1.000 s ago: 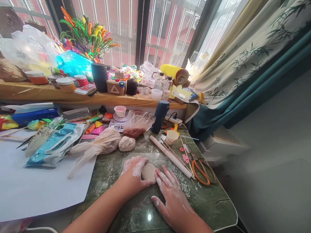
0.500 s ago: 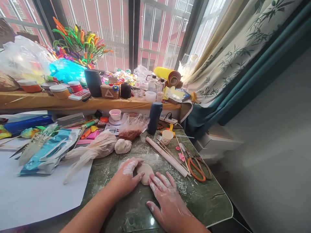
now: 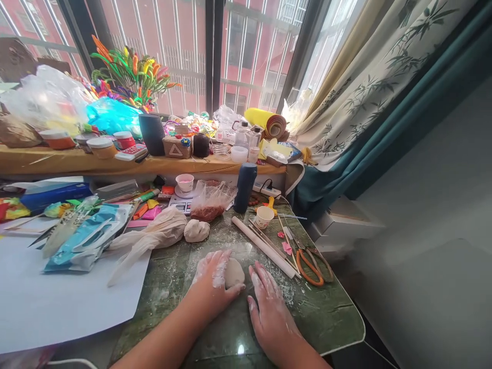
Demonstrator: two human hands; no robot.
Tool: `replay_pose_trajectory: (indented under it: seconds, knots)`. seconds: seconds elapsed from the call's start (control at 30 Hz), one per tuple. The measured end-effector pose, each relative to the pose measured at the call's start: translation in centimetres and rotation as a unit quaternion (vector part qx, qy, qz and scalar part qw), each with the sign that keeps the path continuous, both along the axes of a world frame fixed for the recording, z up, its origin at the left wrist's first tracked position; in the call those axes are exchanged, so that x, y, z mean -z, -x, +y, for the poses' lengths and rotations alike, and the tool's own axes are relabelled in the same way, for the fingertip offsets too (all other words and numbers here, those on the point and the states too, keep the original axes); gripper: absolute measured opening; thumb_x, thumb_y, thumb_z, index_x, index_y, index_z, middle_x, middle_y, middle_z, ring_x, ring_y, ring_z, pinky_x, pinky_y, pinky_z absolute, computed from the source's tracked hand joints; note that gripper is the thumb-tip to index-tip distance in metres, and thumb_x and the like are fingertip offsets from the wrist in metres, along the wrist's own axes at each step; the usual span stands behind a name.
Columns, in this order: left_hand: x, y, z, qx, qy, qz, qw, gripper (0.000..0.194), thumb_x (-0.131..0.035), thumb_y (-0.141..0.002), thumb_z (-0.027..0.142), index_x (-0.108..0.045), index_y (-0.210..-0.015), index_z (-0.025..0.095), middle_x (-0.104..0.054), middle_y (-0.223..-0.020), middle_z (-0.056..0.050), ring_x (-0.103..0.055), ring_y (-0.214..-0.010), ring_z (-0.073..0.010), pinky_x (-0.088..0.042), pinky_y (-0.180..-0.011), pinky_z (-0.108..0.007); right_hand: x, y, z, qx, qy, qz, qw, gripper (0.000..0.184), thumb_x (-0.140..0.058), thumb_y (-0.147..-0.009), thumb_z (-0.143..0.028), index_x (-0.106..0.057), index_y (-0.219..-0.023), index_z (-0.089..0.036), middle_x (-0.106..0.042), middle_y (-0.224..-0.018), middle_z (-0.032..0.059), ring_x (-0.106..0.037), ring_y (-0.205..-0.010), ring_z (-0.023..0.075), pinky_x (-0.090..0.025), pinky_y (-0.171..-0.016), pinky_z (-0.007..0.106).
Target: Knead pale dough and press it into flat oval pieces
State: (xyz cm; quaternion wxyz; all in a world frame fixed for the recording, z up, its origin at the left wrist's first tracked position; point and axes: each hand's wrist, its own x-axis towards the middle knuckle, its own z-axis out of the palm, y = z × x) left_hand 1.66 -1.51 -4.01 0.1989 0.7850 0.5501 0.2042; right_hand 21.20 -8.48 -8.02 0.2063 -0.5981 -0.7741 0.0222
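A flat, roundish piece of pale dough [image 3: 235, 273] lies on the floured green table. My left hand [image 3: 211, 282] is curled over its left side, fingers across the top and thumb along the near edge. Flour whitens the backs of the fingers, and they hide part of the dough. To the right, my right hand [image 3: 271, 307] rests palm down with fingers stretched out, a small gap from the dough. Beyond the left hand sits a lump of dough [image 3: 197, 231]. A pale rolling pin [image 3: 263, 247] lies slantwise past the right fingertips.
Scissors [image 3: 310, 269], thin sticks and a paper cup [image 3: 264, 217] are at the right. Farther back stand a dark blue bottle [image 3: 246, 188], a bag of reddish-brown material [image 3: 209, 205] and a kitchen scale [image 3: 183, 204]. White paper [image 3: 77, 307] and a blue packet [image 3: 88, 236] cover the left.
My left hand has moved right and now covers more of the dough's left side. My right hand has come off the dough, slightly to the right. The view has shifted slightly.
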Motion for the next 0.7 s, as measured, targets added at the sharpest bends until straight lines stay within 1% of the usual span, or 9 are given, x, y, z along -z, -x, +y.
replay_pose_trajectory:
  seconds: [0.07,0.1,0.2,0.27,0.4,0.5,0.57,0.63,0.7]
  knots:
    - [0.6,-0.6,-0.3,-0.014,0.0,0.002,1.0,0.07,-0.069,-0.082,0.04,-0.05,-0.145,0.018,-0.054,-0.147,-0.015,-0.043,-0.14,-0.0392,-0.033,-0.118,-0.057,0.1,0.2,0.0,-0.005,-0.007,-0.015,1.0,0.062,-0.043,-0.095,-0.013,-0.035,-0.156,-0.017,-0.034,-0.164,0.0104,-0.034,-0.15,0.0297,-0.04,-0.118,0.049]
    - [0.7,-0.8,-0.3,-0.016,0.004,0.006,1.0,0.069,-0.066,-0.083,0.04,-0.049,-0.146,0.018,-0.053,-0.148,-0.015,-0.042,-0.141,-0.039,-0.033,-0.118,-0.057,0.2,0.3,0.1,-0.007,-0.011,-0.021,1.0,0.062,-0.043,-0.094,-0.012,-0.037,-0.155,-0.017,-0.035,-0.164,0.0104,-0.034,-0.149,0.0298,-0.04,-0.118,0.049]
    - [0.4,-1.3,-0.3,-0.009,0.028,0.027,0.999,0.079,-0.069,-0.08,0.05,-0.047,-0.148,0.018,-0.052,-0.149,-0.016,-0.04,-0.141,-0.0421,-0.034,-0.117,-0.058,0.4,0.4,0.3,-0.001,-0.023,-0.028,0.999,0.059,-0.043,-0.093,-0.013,-0.042,-0.152,-0.016,-0.038,-0.162,0.0114,-0.037,-0.148,0.031,-0.041,-0.117,0.051]
    - [-0.1,-1.6,-0.2,-0.007,0.029,0.04,0.999,0.078,-0.069,-0.079,0.054,-0.05,-0.145,0.017,-0.052,-0.147,-0.018,-0.042,-0.14,-0.0435,-0.034,-0.115,-0.058,0.7,0.5,0.5,0.009,-0.025,-0.03,0.999,0.058,-0.043,-0.094,-0.014,-0.043,-0.152,-0.015,-0.041,-0.16,0.0124,-0.039,-0.147,0.0314,-0.042,-0.117,0.05]
    - [-0.9,-2.4,-0.2,0.004,0.0,0.065,0.998,0.051,-0.061,-0.085,0.041,-0.062,-0.128,0.014,-0.056,-0.139,-0.02,-0.05,-0.129,-0.0416,-0.038,-0.11,-0.059,0.8,0.6,0.7,0.026,-0.006,-0.031,0.999,0.058,-0.041,-0.095,-0.016,-0.041,-0.153,-0.011,-0.044,-0.158,0.0121,-0.042,-0.145,0.0303,-0.043,-0.117,0.047]
    - [-1.4,-2.3,0.2,0.035,-0.019,0.067,0.997,0.037,-0.065,-0.083,0.039,-0.067,-0.112,0.017,-0.062,-0.125,-0.018,-0.056,-0.116,-0.0385,-0.045,-0.101,-0.057,0.4,0.7,0.8,0.026,0.018,-0.037,0.999,0.061,-0.04,-0.093,-0.012,-0.042,-0.154,-0.012,-0.045,-0.158,0.0094,-0.043,-0.145,0.028,-0.043,-0.117,0.044]
    - [-1.8,-2.0,0.6,0.064,-0.03,0.063,0.995,0.032,-0.069,-0.08,0.04,-0.068,-0.104,0.019,-0.063,-0.115,-0.015,-0.057,-0.107,-0.0353,-0.047,-0.098,-0.054,0.1,0.7,0.9,0.029,0.037,-0.049,0.998,0.062,-0.039,-0.09,-0.007,-0.044,-0.152,-0.011,-0.045,-0.157,0.0102,-0.044,-0.145,0.0277,-0.043,-0.117,0.043]
    - [-2.2,-1.4,1.3,0.101,-0.035,0.064,0.992,0.033,-0.073,-0.077,0.041,-0.068,-0.101,0.019,-0.063,-0.111,-0.013,-0.057,-0.103,-0.033,-0.048,-0.098,-0.051,-0.3,0.7,1.0,0.03,0.051,-0.058,0.997,0.062,-0.038,-0.089,-0.006,-0.046,-0.151,-0.008,-0.045,-0.157,0.012,-0.044,-0.145,0.0282,-0.043,-0.117,0.043]
    - [-2.5,-0.8,1.8,0.14,-0.036,0.069,0.987,0.038,-0.075,-0.076,0.042,-0.068,-0.105,0.02,-0.062,-0.109,-0.011,-0.057,-0.103,-0.0316,-0.048,-0.099,-0.048,-0.6,0.7,1.0,0.025,0.056,-0.06,0.996,0.059,-0.038,-0.091,-0.007,-0.048,-0.149,-0.008,-0.044,-0.157,0.0122,-0.043,-0.145,0.0282,-0.042,-0.118,0.042]
